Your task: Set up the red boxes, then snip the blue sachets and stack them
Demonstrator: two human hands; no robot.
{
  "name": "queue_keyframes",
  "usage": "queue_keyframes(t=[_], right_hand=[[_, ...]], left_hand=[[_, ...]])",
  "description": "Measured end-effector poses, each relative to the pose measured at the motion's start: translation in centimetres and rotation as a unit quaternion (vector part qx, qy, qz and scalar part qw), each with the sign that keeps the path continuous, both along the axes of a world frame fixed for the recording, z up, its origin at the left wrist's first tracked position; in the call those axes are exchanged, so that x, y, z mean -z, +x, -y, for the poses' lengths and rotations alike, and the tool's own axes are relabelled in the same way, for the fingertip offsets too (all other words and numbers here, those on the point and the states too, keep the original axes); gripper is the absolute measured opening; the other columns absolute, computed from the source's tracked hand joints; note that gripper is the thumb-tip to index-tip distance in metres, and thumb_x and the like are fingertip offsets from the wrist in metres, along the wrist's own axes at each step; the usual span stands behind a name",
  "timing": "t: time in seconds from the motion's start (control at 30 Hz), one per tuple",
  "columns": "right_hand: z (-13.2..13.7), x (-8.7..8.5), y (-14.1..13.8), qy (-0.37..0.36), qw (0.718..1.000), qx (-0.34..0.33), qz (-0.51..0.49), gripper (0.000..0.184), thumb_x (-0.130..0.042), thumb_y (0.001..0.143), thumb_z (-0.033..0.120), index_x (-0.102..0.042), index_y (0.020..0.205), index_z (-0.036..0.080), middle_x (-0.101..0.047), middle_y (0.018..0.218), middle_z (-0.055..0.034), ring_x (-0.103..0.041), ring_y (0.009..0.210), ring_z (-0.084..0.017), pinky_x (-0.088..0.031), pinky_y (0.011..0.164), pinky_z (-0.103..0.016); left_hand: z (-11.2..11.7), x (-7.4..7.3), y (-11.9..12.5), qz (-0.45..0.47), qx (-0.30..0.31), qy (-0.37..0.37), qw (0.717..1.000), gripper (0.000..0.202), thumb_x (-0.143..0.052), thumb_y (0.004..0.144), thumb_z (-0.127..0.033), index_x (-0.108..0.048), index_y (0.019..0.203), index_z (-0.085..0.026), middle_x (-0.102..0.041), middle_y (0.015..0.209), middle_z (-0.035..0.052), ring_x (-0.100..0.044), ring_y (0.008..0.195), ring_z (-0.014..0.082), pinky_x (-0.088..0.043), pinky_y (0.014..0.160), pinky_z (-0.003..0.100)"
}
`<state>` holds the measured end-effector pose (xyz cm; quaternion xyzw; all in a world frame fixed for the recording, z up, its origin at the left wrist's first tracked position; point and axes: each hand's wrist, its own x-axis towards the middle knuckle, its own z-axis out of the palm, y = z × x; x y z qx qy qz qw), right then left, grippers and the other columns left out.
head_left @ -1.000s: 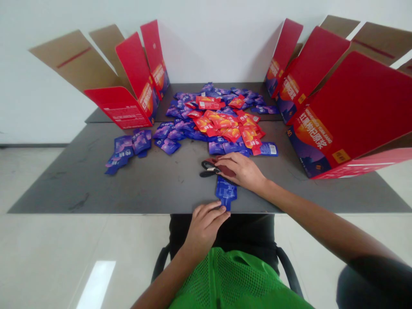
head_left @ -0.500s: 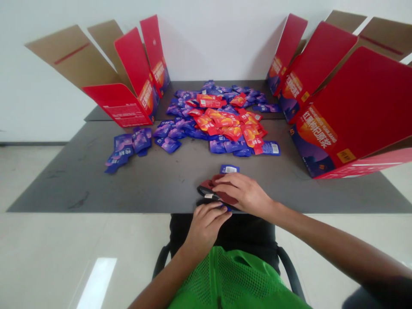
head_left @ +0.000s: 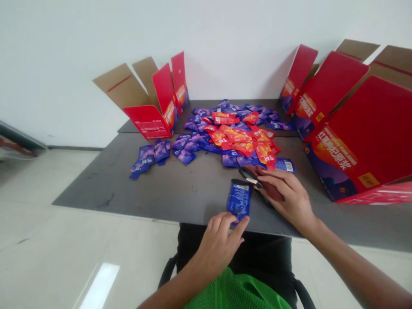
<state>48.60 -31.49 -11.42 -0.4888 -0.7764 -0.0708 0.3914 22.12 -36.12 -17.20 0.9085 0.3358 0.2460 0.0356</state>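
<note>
A blue sachet (head_left: 239, 199) lies back up near the table's front edge, with white print and a barcode by its far end. My left hand (head_left: 222, 238) grips the sachet's near end between thumb and fingers. Wrapped around a dark-red and black tool (head_left: 252, 180), my right hand (head_left: 288, 199) is closed just to the right. The tool has a pale strip along it and black tips, one of which lies at the sachet's far end. I cannot make out the tool's exact kind, as my palm covers part of it.
A pile of blue sachets (head_left: 201, 112) and red-orange sachets (head_left: 238, 135) spreads across the back of the table (head_left: 180, 193). A smaller blue group (head_left: 146, 159) lies to the left. Open red cartons stand at the left (head_left: 151, 122) and right (head_left: 341, 159).
My right hand has moved right and away from me with the tool, uncovering the blue sachet. My left hand is lower and further right. The camera view has shifted.
</note>
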Motion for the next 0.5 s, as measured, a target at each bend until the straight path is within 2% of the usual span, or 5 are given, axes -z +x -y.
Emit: queue_keyframes(t=[0.1,0.2,0.37,0.5], right_hand=[[2.7,0.3,1.5,0.008,0.998,0.049,-0.028,0.038,-0.073,0.093,0.032,-0.067,0.13,0.035,-0.069,0.127,-0.0074,-0.07,0.11,-0.028,-0.059,0.096,-0.046],[4.0,1.4,3.0,0.003,0.994,0.103,-0.04,0.032,-0.071,0.094,0.042,-0.07,0.124,0.032,-0.07,0.12,-0.0082,-0.071,0.102,-0.028,-0.058,0.09,-0.044],[4.5,3.1,4.8,-0.023,0.99,0.134,-0.027,0.04,-0.061,0.096,0.059,-0.07,0.12,0.028,-0.071,0.114,-0.0072,-0.071,0.092,-0.027,-0.056,0.082,-0.043],[4.3,3.5,5.2,-0.031,0.987,0.15,-0.042,0.046,-0.058,0.093,0.068,-0.07,0.117,0.031,-0.072,0.112,-0.0065,-0.071,0.092,-0.029,-0.057,0.083,-0.046]], left_hand=[[-0.2,-0.4,0.7,-0.048,-0.012,0.014,0.999,0.068,-0.073,0.095,-0.036,-0.046,0.155,-0.015,-0.055,0.151,0.0166,-0.049,0.143,0.0349,-0.052,0.107,0.047],[-0.5,-0.5,0.5,-0.08,-0.004,0.042,0.996,0.059,-0.067,0.1,-0.035,-0.049,0.153,-0.015,-0.048,0.161,0.0113,-0.039,0.152,0.0313,-0.049,0.113,0.045],[-0.4,-1.3,-1.3,-0.011,0.031,0.063,0.997,0.03,-0.055,0.107,-0.025,-0.064,0.136,-0.021,-0.066,0.145,0.0003,-0.058,0.137,0.0193,-0.05,0.11,0.036],[-1.6,-2.4,-3.7,0.1,0.034,0.052,0.993,0.022,-0.054,0.108,-0.021,-0.067,0.125,-0.021,-0.075,0.13,0.0018,-0.07,0.121,0.014,-0.053,0.103,0.028]])
